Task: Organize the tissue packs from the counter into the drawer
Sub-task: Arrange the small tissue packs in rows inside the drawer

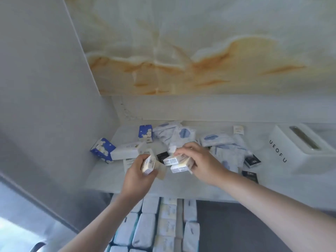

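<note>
Two hands met over the white tabletop (272, 180). The left hand (140, 171) had its fingers curled round a cream tissue pack (148, 165), held tilted. Just right of it, the right hand (201, 160) reached down and its fingers pinched an upper cream pack (179, 160). A lower cream pack (179, 168) lay directly beneath that one, but whether the fingers also gripped it could not be told.

More packs lay scattered on the tabletop. Two blue flowered packs (102, 150) sat at the far left, and a heap of white cloud-print packs (183, 133) lay beyond the hands. Several dark packs (251, 160) were to the right. A white tissue box (300, 150) lettered UEOFU stood at the far right, well apart from the hands.

Near the viewer, below the tabletop edge, the open drawer (227, 230) held rows of stored packs (151, 228) along its left side, set close together.
</note>
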